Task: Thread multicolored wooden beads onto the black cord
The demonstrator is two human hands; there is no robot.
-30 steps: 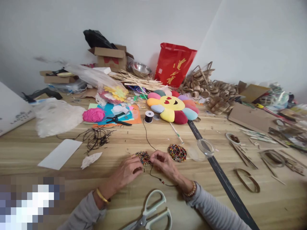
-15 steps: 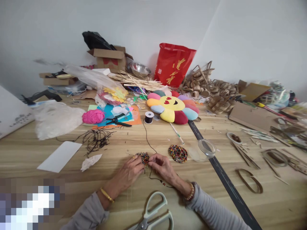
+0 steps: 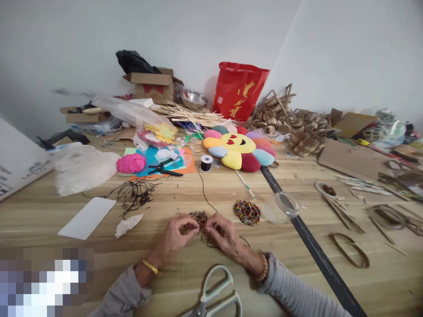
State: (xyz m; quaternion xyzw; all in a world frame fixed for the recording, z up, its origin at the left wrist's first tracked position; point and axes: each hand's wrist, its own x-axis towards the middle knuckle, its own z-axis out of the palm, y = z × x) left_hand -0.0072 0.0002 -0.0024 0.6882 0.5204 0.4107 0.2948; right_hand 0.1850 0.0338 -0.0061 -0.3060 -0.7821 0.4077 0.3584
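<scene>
A small heap of multicoloured beads lies on the wooden table in front of me. My left hand is at its near left side, thumb and fingertips pinched together; whatever they hold is too small to see. At the heap's right side, my right hand pinches a thin black cord. The cord runs back to a white-rimmed spool, and another stretch curves out below and behind my right hand. Farther right lies a coil of strung coloured beads. Light green-handled scissors rest near the front edge.
Left are a tangle of black cords, a white card, crumpled tissue and pink yarn. A flower-shaped cushion sits behind the spool. On the right are a round clear lid and a bent brown strip.
My left hand has lifted off the beads, where it lay flatter, and its fingers are now pinched. My right hand stays close by; the beads on the cord below it are now hidden.
</scene>
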